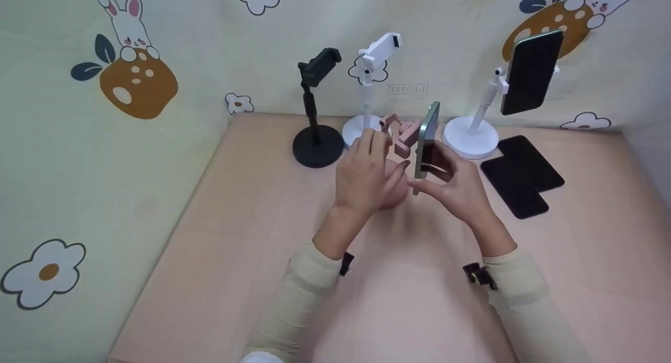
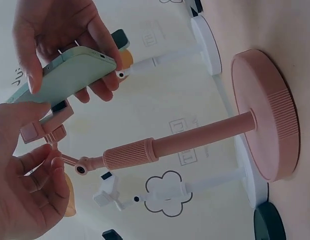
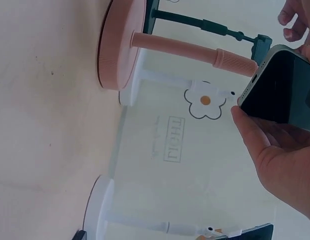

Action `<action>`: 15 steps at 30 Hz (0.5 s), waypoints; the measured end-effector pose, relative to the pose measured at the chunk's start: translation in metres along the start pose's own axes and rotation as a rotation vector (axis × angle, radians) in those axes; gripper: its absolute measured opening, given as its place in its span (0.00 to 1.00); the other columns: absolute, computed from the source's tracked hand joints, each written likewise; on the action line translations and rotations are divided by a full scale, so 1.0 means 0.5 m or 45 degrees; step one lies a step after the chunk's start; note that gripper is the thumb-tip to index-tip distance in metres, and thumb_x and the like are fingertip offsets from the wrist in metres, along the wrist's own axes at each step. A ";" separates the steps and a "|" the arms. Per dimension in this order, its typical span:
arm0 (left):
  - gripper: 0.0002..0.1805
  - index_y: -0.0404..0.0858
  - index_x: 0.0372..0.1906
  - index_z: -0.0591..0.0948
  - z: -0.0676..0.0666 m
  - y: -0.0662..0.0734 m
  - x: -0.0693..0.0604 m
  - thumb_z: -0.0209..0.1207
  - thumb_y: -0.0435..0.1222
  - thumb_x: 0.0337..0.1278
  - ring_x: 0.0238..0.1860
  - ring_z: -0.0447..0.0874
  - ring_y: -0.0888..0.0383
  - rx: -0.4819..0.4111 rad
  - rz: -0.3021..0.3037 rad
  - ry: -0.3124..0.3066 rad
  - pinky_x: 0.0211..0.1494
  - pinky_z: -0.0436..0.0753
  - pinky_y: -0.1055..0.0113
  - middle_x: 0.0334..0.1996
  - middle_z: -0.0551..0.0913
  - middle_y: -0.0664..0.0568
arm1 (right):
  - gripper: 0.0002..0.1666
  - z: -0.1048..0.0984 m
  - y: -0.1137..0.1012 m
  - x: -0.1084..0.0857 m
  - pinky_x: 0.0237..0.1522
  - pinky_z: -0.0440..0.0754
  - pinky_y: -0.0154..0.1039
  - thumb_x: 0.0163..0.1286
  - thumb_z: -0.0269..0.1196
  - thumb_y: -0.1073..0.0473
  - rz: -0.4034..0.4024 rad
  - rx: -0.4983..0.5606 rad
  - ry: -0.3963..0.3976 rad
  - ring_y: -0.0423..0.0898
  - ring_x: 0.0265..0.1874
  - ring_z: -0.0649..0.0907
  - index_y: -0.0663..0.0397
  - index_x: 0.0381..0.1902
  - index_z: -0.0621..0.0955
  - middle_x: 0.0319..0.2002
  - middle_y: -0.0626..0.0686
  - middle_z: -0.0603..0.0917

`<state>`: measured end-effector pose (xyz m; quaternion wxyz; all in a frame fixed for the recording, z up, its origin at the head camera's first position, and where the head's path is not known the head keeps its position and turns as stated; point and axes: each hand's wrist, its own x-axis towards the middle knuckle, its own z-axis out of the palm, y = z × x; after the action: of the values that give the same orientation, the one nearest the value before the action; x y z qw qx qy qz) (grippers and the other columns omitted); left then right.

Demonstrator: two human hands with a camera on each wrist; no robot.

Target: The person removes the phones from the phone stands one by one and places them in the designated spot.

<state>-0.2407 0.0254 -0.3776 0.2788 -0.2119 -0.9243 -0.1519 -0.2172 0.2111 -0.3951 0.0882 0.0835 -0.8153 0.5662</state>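
My right hand (image 1: 461, 187) holds a mint-green smartphone (image 1: 429, 137) by its edges, black screen turned to the right. A pink phone stand (image 2: 195, 135) with a round base stands upright in front of me. Its clamp (image 1: 408, 138) is at the phone's back; whether the jaws grip the phone I cannot tell. My left hand (image 1: 361, 169) is at the top of the stand. In the left wrist view its fingers curl at the joint behind the clamp, and the thumb lies against the phone's back. The right wrist view shows the phone's screen above the right palm.
Behind stand a black phone stand (image 1: 316, 145) and a white one (image 1: 367, 93). To the right, another white stand (image 1: 471, 137) bears a dark phone (image 1: 533, 72). Two black phones (image 1: 513, 187) lie overlapping on the table (image 1: 236, 258). A patterned wall backs it.
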 end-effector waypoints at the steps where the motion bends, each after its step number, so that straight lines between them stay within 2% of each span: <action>1: 0.25 0.42 0.52 0.73 0.003 -0.004 -0.001 0.61 0.55 0.62 0.42 0.78 0.59 -0.008 -0.014 -0.002 0.42 0.83 0.73 0.45 0.77 0.52 | 0.49 -0.001 0.000 -0.001 0.66 0.77 0.50 0.55 0.76 0.63 0.003 -0.006 0.001 0.56 0.62 0.80 0.60 0.72 0.67 0.62 0.63 0.79; 7: 0.32 0.40 0.60 0.70 0.023 -0.024 0.004 0.65 0.54 0.60 0.53 0.77 0.57 -0.126 -0.142 -0.068 0.60 0.82 0.71 0.54 0.76 0.49 | 0.52 -0.013 0.000 -0.008 0.66 0.77 0.50 0.55 0.77 0.62 0.043 -0.038 0.005 0.58 0.64 0.79 0.59 0.74 0.64 0.65 0.64 0.77; 15: 0.38 0.44 0.69 0.64 0.060 -0.033 0.028 0.66 0.52 0.59 0.62 0.77 0.58 -0.401 -0.338 -0.222 0.66 0.78 0.68 0.66 0.71 0.50 | 0.52 -0.032 0.000 -0.015 0.67 0.75 0.50 0.56 0.76 0.63 0.054 -0.056 0.030 0.59 0.64 0.78 0.61 0.75 0.63 0.65 0.66 0.76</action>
<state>-0.2726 0.0274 -0.3960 0.1390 -0.1418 -0.9295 -0.3108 -0.2092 0.2262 -0.3914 0.0877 0.0577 -0.8280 0.5508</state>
